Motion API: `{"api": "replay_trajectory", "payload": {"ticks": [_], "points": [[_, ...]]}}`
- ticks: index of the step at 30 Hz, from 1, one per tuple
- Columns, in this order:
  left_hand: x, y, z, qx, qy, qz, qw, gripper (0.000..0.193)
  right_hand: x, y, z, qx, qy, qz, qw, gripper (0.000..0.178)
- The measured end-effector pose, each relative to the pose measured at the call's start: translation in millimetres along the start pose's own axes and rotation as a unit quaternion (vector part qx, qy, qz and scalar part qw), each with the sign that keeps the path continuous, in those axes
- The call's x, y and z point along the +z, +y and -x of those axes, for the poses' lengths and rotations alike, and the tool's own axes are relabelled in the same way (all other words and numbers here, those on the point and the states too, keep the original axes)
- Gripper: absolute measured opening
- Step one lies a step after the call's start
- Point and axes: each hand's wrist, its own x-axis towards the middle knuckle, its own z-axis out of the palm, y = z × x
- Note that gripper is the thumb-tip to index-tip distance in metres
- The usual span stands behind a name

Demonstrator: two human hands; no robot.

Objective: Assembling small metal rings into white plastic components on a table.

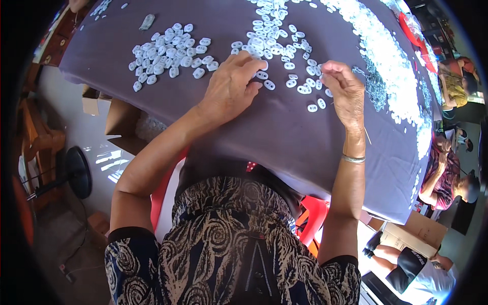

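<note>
Small white oval plastic pieces with two holes (269,85) lie scattered over the dark tablecloth (284,137). My left hand (229,84) is bent over the edge of the middle cluster, its thumb and forefinger apart, with a white piece by the forefinger tip. To its left spreads a loose heap of the same pieces (162,51). On the right, my right hand (346,91) has its thumb and forefinger close together beside several loose pieces. Whatever sits between those fingertips is too small to make out.
A large bank of white pieces (376,40) runs along the table's right side, beside a tangle of grey-green bits (375,86). An open cardboard box (122,122) stands below the left edge. Other people (442,178) sit at the far right. A red chair (312,216) shows beneath me.
</note>
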Motion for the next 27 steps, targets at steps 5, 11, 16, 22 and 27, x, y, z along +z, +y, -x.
{"api": "replay_trajectory", "payload": {"ticks": [5, 11, 16, 22, 27], "points": [[10, 3, -6, 0.005, 0.03, 0.042, 0.999, 0.036, -5, 12, 6, -0.025, 0.014, 0.042, 0.999, 0.014], [12, 2, 5, -0.097, 0.111, 0.195, 0.97, 0.021, 4, 11, 7, -0.066, 0.01, 0.174, 0.982, 0.01], [12, -2, 5, -0.202, 0.135, 0.356, 0.902, 0.007, 20, 1, -6, -0.086, -0.022, 0.223, 0.971, 0.009], [11, -2, 4, -0.211, 0.118, 0.343, 0.908, 0.005, 34, -11, -30, -0.181, -0.041, 0.29, 0.939, 0.008], [14, -6, 5, -0.196, 0.122, 0.333, 0.915, 0.006, 37, -20, -21, -0.052, -0.11, 0.339, 0.933, 0.011]]}}
